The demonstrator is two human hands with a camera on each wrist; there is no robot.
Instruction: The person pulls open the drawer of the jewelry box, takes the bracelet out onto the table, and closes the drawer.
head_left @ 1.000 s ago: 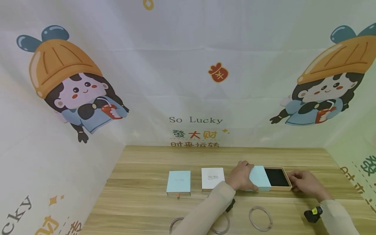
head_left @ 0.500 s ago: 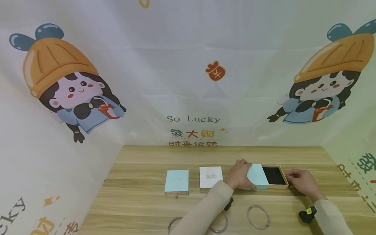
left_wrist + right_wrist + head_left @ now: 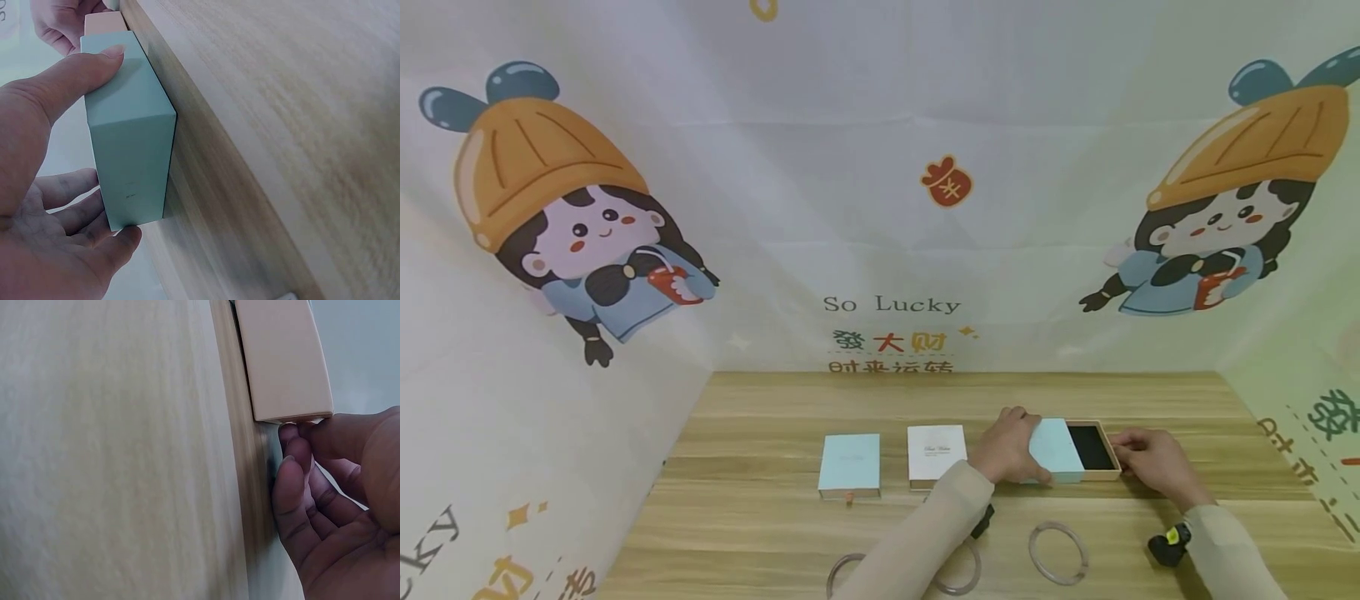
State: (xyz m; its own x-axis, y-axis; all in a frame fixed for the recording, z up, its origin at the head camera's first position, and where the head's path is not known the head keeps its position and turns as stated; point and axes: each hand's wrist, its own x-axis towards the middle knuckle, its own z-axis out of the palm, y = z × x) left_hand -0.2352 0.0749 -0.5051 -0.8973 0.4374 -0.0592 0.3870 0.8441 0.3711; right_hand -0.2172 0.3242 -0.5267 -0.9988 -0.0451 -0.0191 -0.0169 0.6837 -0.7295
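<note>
A light blue drawer-style gift box lies on the table, its tan drawer partly out to the right and showing a black lining. My left hand grips the blue sleeve, thumb on the near side and fingers around the far side and end. At the drawer's outer end is my right hand. In the right wrist view, its thumb and curled fingers pinch together against the end of the drawer; any pull tab between them is hidden.
To the left stand a white box and another light blue box with an orange tab. Nearer me lie three bangles, including one on the right; my left sleeve partly covers the other two.
The drawer has slid left, farther into the blue sleeve, with my right hand moving along with it. My left hand keeps its grip on the sleeve. The head view has shifted slightly.
</note>
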